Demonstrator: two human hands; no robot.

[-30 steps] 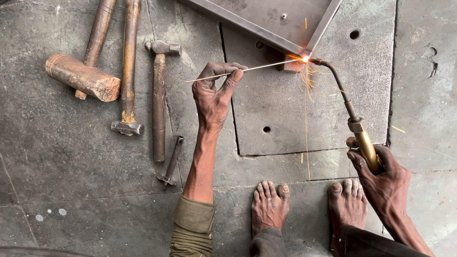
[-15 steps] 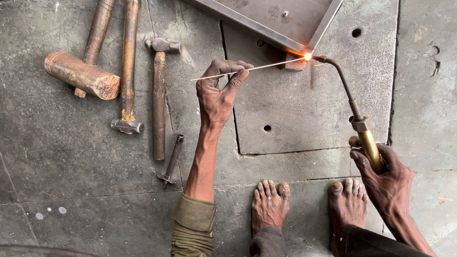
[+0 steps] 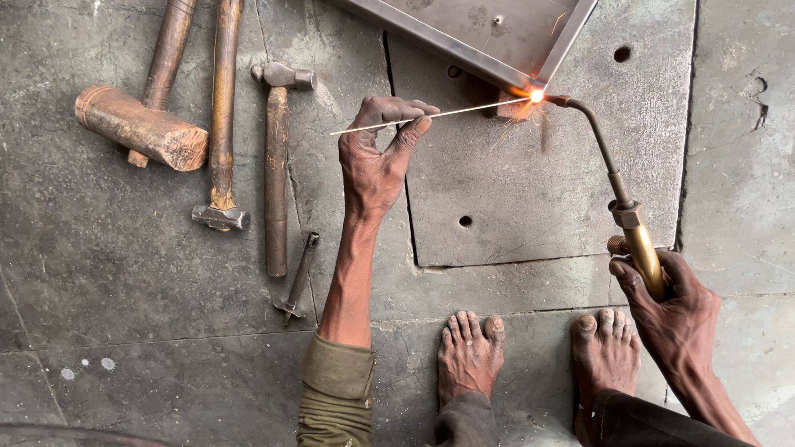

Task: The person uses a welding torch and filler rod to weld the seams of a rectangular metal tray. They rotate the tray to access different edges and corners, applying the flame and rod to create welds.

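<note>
My left hand (image 3: 379,157) pinches a thin filler rod (image 3: 464,111) between thumb and fingers, its far tip at a glowing spot (image 3: 537,95) on the corner of a grey metal frame (image 3: 497,37). My right hand (image 3: 671,302) grips the brass handle of a gas torch (image 3: 633,228). The torch's curved neck reaches up and left, and its nozzle meets the same glowing corner. A few sparks scatter below that spot. Both of my bare feet (image 3: 530,356) rest on the concrete floor between my arms.
On the left lie a wooden mallet (image 3: 141,124), two hammers with metal heads (image 3: 277,157) (image 3: 222,124), and a small metal tool (image 3: 296,277). A flat steel plate with holes (image 3: 530,199) lies under the frame.
My left hand has shifted slightly right and up with the rod. The spray of sparks below the corner has thinned. The torch stays on the same corner.
</note>
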